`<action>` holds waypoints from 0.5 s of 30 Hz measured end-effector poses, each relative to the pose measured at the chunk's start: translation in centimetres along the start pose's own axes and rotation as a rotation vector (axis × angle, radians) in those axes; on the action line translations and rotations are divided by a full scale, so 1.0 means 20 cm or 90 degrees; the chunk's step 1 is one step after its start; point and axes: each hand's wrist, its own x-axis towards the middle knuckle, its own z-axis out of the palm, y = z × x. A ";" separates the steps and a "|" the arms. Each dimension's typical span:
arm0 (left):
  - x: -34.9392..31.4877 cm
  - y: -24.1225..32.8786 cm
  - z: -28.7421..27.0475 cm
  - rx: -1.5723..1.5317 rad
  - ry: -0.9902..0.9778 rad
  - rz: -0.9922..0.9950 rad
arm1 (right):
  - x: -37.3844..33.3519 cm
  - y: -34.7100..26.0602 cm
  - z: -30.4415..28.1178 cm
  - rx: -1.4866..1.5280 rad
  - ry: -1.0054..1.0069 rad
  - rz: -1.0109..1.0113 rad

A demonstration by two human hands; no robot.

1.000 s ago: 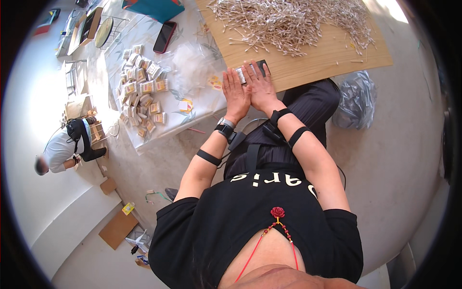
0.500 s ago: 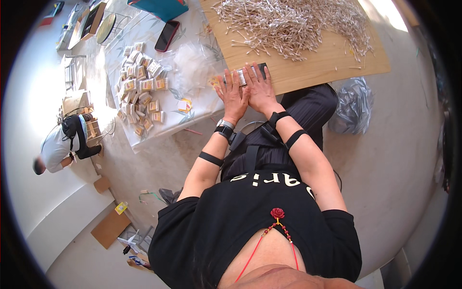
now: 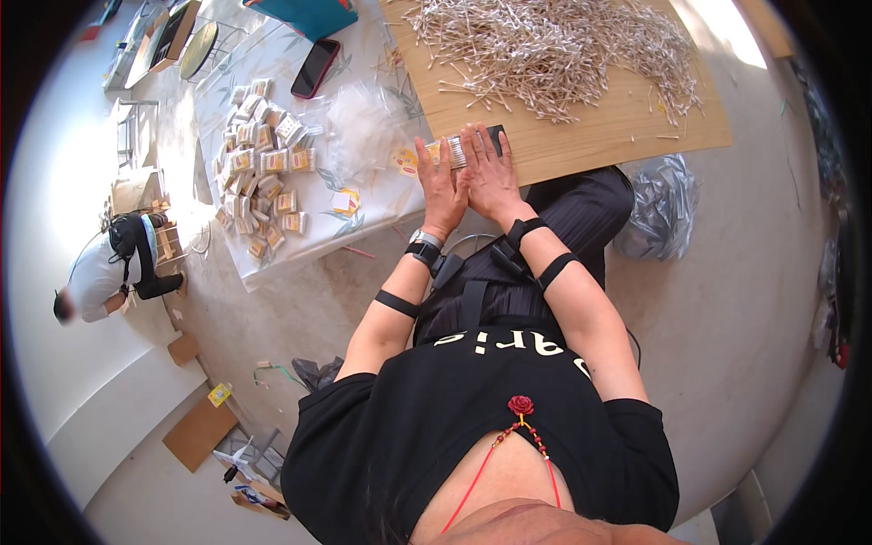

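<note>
A row of white cotton swabs lies at the near left edge of the wooden board, with a black piece at its right end. My left hand rests at the row's left end, fingers stretched out and apart. Across the right part of the row lies my right hand, flat, its fingers extended toward the far side. The thumbs meet or nearly meet below the row. My fingers and palms hide part of the swabs and of the black piece. Beyond my hands spreads a big loose heap of cotton swabs.
The wooden board overlaps a cloth-covered table. On that table are several small swab packs, clear plastic bags and a phone. A grey plastic bag stands right of my knee. Another person bends over at far left.
The fingers of my left hand have drawn slightly away from my right hand, so more of the swab row shows between them. The whole view has shifted a little.
</note>
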 end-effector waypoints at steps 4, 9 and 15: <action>0.00 0.01 -0.01 -0.005 -0.008 0.001 | 0.01 -0.01 0.01 0.018 0.013 -0.002; 0.00 0.01 -0.02 -0.007 -0.025 -0.010 | 0.02 -0.05 0.00 0.032 0.004 -0.021; 0.00 0.02 -0.02 -0.012 -0.036 -0.014 | 0.01 0.00 0.02 0.045 0.020 -0.050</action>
